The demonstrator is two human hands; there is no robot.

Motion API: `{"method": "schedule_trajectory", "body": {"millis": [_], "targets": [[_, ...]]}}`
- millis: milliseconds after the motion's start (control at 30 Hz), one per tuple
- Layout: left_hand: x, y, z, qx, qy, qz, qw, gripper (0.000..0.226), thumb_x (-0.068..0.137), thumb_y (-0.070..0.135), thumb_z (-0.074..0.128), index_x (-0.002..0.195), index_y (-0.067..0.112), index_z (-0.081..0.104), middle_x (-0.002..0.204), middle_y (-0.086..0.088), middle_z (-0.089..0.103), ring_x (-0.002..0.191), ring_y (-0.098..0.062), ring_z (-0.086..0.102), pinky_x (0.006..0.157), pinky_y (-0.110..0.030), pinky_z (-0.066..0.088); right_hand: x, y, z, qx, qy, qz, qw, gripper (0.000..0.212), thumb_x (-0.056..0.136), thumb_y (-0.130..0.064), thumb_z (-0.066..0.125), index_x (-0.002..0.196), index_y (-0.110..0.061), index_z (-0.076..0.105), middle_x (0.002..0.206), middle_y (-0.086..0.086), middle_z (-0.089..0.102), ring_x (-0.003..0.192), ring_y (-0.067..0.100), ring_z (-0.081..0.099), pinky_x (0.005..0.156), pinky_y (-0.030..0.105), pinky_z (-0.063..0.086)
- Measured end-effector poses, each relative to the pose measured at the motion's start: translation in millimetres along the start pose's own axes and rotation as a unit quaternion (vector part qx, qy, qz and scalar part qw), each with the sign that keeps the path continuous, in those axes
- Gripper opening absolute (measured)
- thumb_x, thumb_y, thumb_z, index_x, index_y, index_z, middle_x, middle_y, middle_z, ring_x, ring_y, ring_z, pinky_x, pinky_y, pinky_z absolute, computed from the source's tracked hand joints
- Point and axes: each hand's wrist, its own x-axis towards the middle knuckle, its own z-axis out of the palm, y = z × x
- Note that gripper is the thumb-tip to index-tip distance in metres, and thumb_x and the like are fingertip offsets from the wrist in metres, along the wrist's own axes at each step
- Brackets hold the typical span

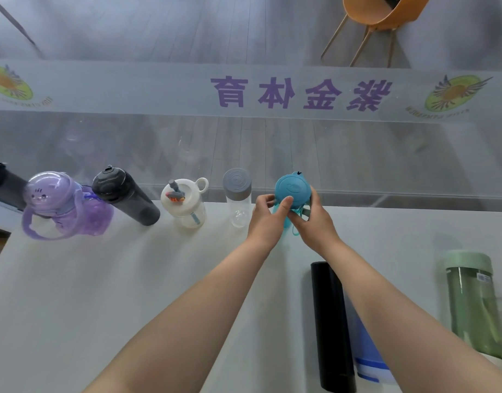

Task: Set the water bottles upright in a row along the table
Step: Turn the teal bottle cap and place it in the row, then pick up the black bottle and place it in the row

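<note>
Black bottle [333, 324] lying flat; both hands [289, 219] grip teal bottle [292, 191] upright.

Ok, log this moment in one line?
both hands: left hand, right hand grip teal bottle | row: five upright | lying: black bottle

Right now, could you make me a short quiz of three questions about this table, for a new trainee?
1. True or false: both hands hold the teal bottle.
2. Which bottle stands directly left of the teal one? A) purple bottle B) clear bottle with grey cap C) green bottle
3. Fill in: the black bottle near the right arm is lying ____.

Key
1. True: the left hand and the right hand both grip it.
2. B
3. flat on the table, not yet in the row.
</note>
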Motion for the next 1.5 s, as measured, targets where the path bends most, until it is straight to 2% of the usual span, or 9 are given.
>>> {"method": "schedule_trajectory", "body": {"millis": [133, 267, 433, 767, 933, 1133, 1300, 1400, 1500], "targets": [[2.0, -1.3, 3.6, -0.012, 0.005, -0.003, 1.0, 0.052, 0.089, 0.056, 0.056, 0.127, 0.024, 0.042, 0.129, 0.004, 0.052, 0.11, -0.014, 0.053, 0.088, -0.028, 0.041, 2.0, 0.6, 0.1, -0.002, -0.002, 0.004, 1.0, 0.071, 0.089, -0.028, 0.068, 0.147, -0.03, 0.027, 0.127, -0.008, 0.054, 0.112, 0.012, 0.054, 0.084, 0.025, 0.048], [4.6, -2.8, 4.1, -0.008, 0.005, -0.006, 1.0, 0.056, 0.088, 0.058, 0.056, 0.129, 0.022, 0.041, 0.132, 0.002, 0.051, 0.112, -0.016, 0.053, 0.091, -0.03, 0.043, 1.7, -2.6, -0.9, 0.006, -0.009, 0.014, 1.0, 0.072, 0.09, -0.029, 0.067, 0.148, -0.029, 0.025, 0.135, -0.004, 0.053, 0.119, 0.015, 0.052, 0.091, 0.039, 0.054], [4.8, -0.7, 2.8, 0.01, 0.005, -0.001, 1.0, 0.058, 0.088, 0.06, 0.054, 0.13, 0.022, 0.04, 0.133, 0.003, 0.048, 0.107, -0.013, 0.049, 0.086, -0.029, 0.039, -1.3, -6.7, -3.0, -0.036, -0.008, 0.024, 0.999, 0.069, 0.09, -0.034, 0.066, 0.146, -0.03, 0.027, 0.132, -0.007, 0.052, 0.118, 0.012, 0.049, 0.081, 0.019, 0.039], [-21.2, -13.4, -10.0, 0.053, -0.019, 0.023, 0.998, 0.059, 0.091, 0.058, 0.048, 0.139, 0.025, 0.036, 0.141, 0.003, 0.045, 0.11, -0.011, 0.045, 0.09, -0.031, 0.037, -39.5, -9.1, -23.7, -0.094, 0.017, 0.054, 0.994, 0.076, 0.092, -0.037, 0.061, 0.152, -0.024, 0.018, 0.158, 0.002, 0.03, 0.143, 0.022, 0.031, 0.114, 0.042, 0.032], [-49.4, -42.4, -13.6, 0.09, -0.059, 0.006, 0.994, 0.052, 0.095, 0.048, 0.047, 0.141, 0.028, 0.037, 0.147, 0.005, 0.044, 0.13, -0.016, 0.045, 0.106, -0.038, 0.039, -88.8, 9.3, -34.9, -0.12, 0.005, 0.063, 0.991, 0.069, 0.094, -0.033, 0.058, 0.151, -0.024, 0.022, 0.157, 0.0, 0.031, 0.143, 0.018, 0.03, 0.112, 0.032, 0.027], [-93.4, -80.7, 1.6, 0.106, -0.102, -0.026, 0.989, 0.048, 0.095, 0.04, 0.051, 0.14, 0.028, 0.04, 0.139, 0.009, 0.048, 0.113, -0.007, 0.05, 0.09, -0.026, 0.037, -160.3, 45.2, -44.8, -0.119, 0.008, 0.081, 0.99, 0.06, 0.094, -0.023, 0.057, 0.148, -0.023, 0.031, 0.151, -0.003, 0.04, 0.137, 0.014, 0.036, 0.111, 0.025, 0.027], [-131.7, -109.8, 28.6, 0.122, -0.138, -0.058, 0.981, 0.045, 0.096, 0.033, 0.053, 0.138, 0.026, 0.043, 0.136, 0.007, 0.051, 0.113, -0.01, 0.054, 0.095, -0.027, 0.041, -205.7, 73.1, -50.6, -0.133, -0.039, 0.099, 0.985, 0.059, 0.094, -0.02, 0.054, 0.148, -0.025, 0.031, 0.151, -0.006, 0.037, 0.134, 0.014, 0.041, 0.112, 0.031, 0.034], [-152.7, -122.1, 46.3, 0.114, -0.153, -0.084, 0.978, 0.045, 0.095, 0.032, 0.054, 0.138, 0.027, 0.043, 0.133, 0.007, 0.051, 0.115, -0.014, 0.056, 0.103, -0.036, 0.046, -219.9, 82.2, -55.8, -0.104, -0.07, 0.12, 0.985, 0.057, 0.093, -0.019, 0.054, 0.146, -0.026, 0.032, 0.145, -0.009, 0.044, 0.118, 0.01, 0.054, 0.102, 0.034, 0.046], [-168.5, -133.0, 61.3, 0.097, -0.149, -0.098, 0.979, 0.035, 0.094, 0.027, 0.056, 0.127, 0.032, 0.047, 0.128, 0.009, 0.056, 0.102, -0.008, 0.062, 0.093, -0.03, 0.05, -228.2, 92.8, -66.3, -0.112, -0.101, 0.133, 0.98, 0.054, 0.092, -0.019, 0.054, 0.14, -0.032, 0.035, 0.122, -0.023, 0.054, 0.093, -0.014, 0.057, 0.074, 0.006, 0.044]]}}
